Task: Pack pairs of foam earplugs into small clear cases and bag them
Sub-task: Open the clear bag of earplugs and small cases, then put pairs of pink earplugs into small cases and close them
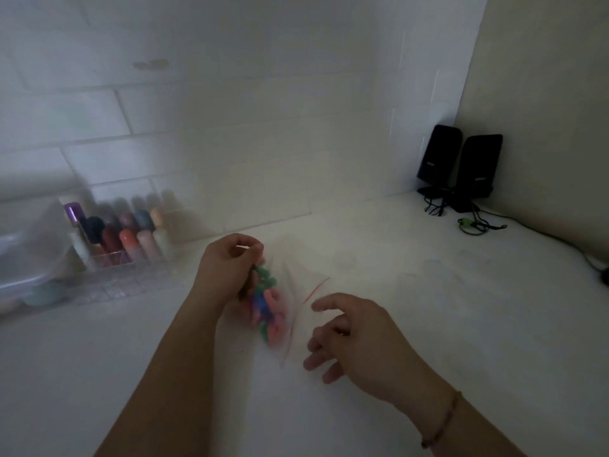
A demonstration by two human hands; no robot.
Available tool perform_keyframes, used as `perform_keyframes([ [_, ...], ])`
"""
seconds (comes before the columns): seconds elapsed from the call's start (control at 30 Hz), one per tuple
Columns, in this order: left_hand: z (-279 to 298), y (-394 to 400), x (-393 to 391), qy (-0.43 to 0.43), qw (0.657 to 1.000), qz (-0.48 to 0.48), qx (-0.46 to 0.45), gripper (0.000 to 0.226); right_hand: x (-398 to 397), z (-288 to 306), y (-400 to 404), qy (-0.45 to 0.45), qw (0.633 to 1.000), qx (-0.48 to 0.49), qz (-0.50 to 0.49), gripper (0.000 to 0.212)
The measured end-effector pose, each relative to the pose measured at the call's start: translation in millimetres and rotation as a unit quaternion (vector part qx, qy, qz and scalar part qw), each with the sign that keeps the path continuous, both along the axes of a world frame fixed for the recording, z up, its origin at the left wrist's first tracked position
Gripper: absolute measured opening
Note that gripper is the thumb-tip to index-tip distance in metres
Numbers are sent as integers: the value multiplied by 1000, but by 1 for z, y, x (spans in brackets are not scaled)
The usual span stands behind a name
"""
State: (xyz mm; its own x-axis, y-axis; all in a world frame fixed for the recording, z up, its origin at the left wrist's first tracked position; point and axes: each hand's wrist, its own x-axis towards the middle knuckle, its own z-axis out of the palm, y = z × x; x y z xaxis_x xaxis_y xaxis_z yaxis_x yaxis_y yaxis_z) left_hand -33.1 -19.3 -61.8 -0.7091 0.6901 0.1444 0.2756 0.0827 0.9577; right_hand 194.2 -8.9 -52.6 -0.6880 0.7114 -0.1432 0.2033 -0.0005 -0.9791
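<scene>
A clear plastic bag of earplugs (268,308) hangs over the middle of the white table, filled with several pink, green and blue foam earplugs. My left hand (227,265) pinches the bag by its top and holds it up. Just to the right, thin clear zip bags with red seal lines (308,291) lie flat on the table. My right hand (356,338) hovers over the near end of them with its fingers spread, holding nothing. The image is blurred, so I cannot make out any small clear cases.
A clear organiser (122,258) with several coloured bottles stands at the left against the tiled wall, beside a translucent tub (29,255). Two black speakers (461,166) with trailing cables (478,225) fill the far right corner.
</scene>
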Motion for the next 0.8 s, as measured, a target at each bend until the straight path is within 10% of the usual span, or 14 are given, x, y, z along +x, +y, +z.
perform_keyframes([
  [0.23, -14, 11, -10, 92, 992, 43, -75, 8, 14, 11, 18, -142, 892, 391, -177, 7],
  [0.6, -3, 8, 9, 87, 991, 49, 86, 10, -58, 4, 124, -438, 763, 476, 15, 47],
  [0.8, 16, 4, 39, 5, 988, 5, 152, 14, -42, 7, 119, -290, 803, 519, -31, 43],
])
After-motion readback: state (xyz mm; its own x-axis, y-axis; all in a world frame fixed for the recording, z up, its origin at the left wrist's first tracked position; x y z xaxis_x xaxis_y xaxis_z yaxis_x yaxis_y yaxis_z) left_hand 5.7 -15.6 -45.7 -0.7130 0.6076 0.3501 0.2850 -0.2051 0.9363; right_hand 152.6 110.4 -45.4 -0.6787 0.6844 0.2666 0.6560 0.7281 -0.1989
